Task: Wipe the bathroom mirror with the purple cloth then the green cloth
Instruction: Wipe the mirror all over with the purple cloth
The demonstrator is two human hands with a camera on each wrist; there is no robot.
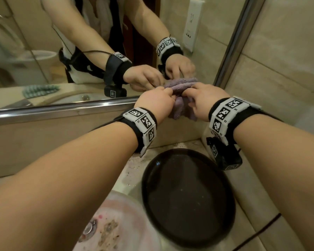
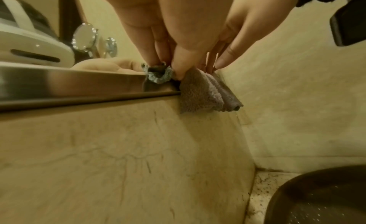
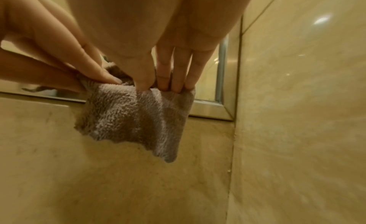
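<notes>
Seen from the head camera, two bare forearms reach forward toward a bathroom mirror (image 1: 65, 51), meeting near the frame's centre, slightly toward 1 o'clock. Both hands share one purple cloth (image 1: 179, 104), held up in front of the mirror's lower right corner, just above its metal frame (image 1: 43, 113).

The left hand (image 1: 155, 103) pinches the cloth's top edge: from the left wrist camera its thumb and fingertips (image 2: 179, 70) are drawn narrowly together on the fabric, and the folded cloth (image 2: 204, 92) hangs below them toward 5 o'clock.

The right hand (image 1: 202, 102) grips the same edge at 3 o'clock of the left. From the right wrist camera its fingers (image 3: 168, 80) point down, close together, with the thumb opposite them; the cloth (image 3: 136, 116) drapes beneath the fingertips toward 6 o'clock, its lower hem loose in front of the beige tiled wall (image 3: 118, 180).

A green cloth (image 1: 41, 90) shows only as a reflection, at 9 o'clock of the hands.

Below the wrists, at 6 o'clock, a black round tray (image 1: 188, 196) lies on the counter beside a pink-stained sink (image 1: 116, 223).
</notes>
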